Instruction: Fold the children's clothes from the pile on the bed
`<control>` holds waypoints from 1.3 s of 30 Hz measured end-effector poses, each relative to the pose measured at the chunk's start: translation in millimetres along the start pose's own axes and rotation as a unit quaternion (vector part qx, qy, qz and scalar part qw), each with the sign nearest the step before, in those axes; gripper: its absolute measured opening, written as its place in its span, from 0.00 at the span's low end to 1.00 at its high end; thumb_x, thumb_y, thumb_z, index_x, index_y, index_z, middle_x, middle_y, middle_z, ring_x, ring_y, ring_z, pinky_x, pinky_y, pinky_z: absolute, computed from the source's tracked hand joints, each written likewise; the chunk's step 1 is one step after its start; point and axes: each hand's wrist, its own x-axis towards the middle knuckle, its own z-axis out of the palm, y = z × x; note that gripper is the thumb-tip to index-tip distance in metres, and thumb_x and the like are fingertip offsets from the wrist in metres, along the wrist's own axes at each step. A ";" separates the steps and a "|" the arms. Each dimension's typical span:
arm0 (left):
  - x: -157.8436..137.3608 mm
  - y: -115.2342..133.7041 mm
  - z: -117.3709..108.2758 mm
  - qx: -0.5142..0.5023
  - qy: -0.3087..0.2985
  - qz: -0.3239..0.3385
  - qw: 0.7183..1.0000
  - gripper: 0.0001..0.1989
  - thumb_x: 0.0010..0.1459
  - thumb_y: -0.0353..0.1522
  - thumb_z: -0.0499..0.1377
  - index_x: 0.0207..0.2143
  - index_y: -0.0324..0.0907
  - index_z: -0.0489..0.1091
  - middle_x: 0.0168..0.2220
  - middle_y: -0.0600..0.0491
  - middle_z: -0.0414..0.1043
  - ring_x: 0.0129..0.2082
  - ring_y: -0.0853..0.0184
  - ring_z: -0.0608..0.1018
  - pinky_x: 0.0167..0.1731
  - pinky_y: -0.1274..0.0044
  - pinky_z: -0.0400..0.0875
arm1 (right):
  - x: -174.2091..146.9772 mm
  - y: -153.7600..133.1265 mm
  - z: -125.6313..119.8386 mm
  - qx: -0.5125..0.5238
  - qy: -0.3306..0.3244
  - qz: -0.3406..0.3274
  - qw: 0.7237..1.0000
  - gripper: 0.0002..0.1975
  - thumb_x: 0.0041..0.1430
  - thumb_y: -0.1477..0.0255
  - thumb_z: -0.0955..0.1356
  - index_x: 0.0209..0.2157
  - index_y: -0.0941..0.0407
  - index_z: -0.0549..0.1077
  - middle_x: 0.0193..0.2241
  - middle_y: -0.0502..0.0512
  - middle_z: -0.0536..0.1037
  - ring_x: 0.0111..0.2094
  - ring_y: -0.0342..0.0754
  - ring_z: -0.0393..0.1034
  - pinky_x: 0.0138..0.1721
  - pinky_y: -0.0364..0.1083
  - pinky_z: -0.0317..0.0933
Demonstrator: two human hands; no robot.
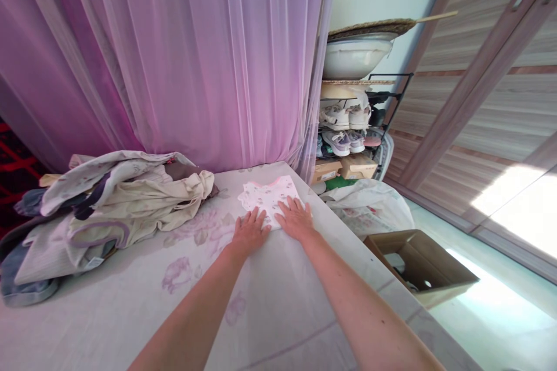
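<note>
A small folded garment (pixel 270 194), white with a pink neckline and a small print, lies flat near the far right corner of the flower-patterned bed surface (pixel 174 313). My left hand (pixel 251 231) rests palm down at its near left edge, fingers spread and fingertips at the cloth. On the near right part of the garment lies my right hand (pixel 296 219), flat with its fingers apart. Neither hand grips anything. The cloth under the palms is hidden.
A heap of loose clothes (pixel 143 203) covers the left side of the bed. Purple curtains (pixel 209 58) hang behind it. At the right stand a shoe rack (pixel 398 95) with shoes and a white basin (pixel 357 58), a plastic bag (pixel 383 206) and an open cardboard box (pixel 430 261).
</note>
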 end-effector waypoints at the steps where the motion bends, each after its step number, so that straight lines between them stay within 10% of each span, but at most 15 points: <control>1: -4.8 -4.1 1.5 0.005 0.000 0.008 1.000 0.30 0.65 0.43 0.43 0.67 0.45 0.48 0.69 0.47 0.40 0.68 0.55 0.48 0.63 0.56 0.42 | -4.4 -1.0 1.3 0.003 0.019 0.004 1.000 0.27 0.66 0.57 0.55 0.64 0.48 0.57 0.67 0.56 0.51 0.66 0.57 0.41 0.62 0.64 0.33; 7: -68.8 -33.4 11.8 0.062 0.031 0.027 0.997 0.30 0.65 0.42 0.43 0.66 0.41 0.51 0.68 0.48 0.47 0.68 0.59 0.49 0.65 0.63 0.43 | -58.1 -12.0 11.9 0.036 0.169 0.029 0.985 0.24 0.66 0.65 0.56 0.61 0.54 0.63 0.64 0.60 0.59 0.64 0.56 0.48 0.63 0.60 0.36; 16: -125.1 -43.8 12.2 0.055 0.036 0.013 0.998 0.28 0.64 0.41 0.45 0.64 0.42 0.56 0.67 0.47 0.51 0.66 0.56 0.54 0.63 0.60 0.49 | -120.4 -33.6 15.2 0.069 0.121 0.028 0.990 0.23 0.63 0.71 0.59 0.58 0.56 0.67 0.62 0.62 0.63 0.62 0.55 0.55 0.62 0.57 0.47; 21: -90.6 -56.3 -15.0 0.030 0.066 -0.003 0.997 0.27 0.62 0.40 0.48 0.62 0.42 0.60 0.65 0.45 0.55 0.65 0.52 0.57 0.62 0.60 0.50 | -104.4 -27.3 4.8 0.066 0.113 0.002 0.991 0.23 0.64 0.69 0.58 0.59 0.54 0.65 0.63 0.60 0.60 0.64 0.54 0.52 0.63 0.58 0.43; 28: 6.0 -32.0 -55.4 0.097 0.086 0.026 0.991 0.32 0.63 0.44 0.45 0.65 0.39 0.52 0.68 0.44 0.46 0.68 0.54 0.48 0.64 0.59 0.40 | 5.4 -6.9 -38.7 0.016 0.070 -0.017 0.997 0.26 0.66 0.63 0.57 0.63 0.53 0.59 0.67 0.59 0.51 0.67 0.55 0.41 0.64 0.60 0.34; 39: 89.2 -36.7 -36.6 0.071 -0.012 -0.033 0.997 0.47 0.55 0.59 0.43 0.68 0.38 0.43 0.69 0.42 0.37 0.68 0.50 0.44 0.63 0.55 0.37 | 86.2 10.4 -15.0 0.027 -0.054 -0.003 0.998 0.32 0.63 0.51 0.57 0.64 0.52 0.57 0.67 0.62 0.47 0.66 0.59 0.42 0.62 0.63 0.36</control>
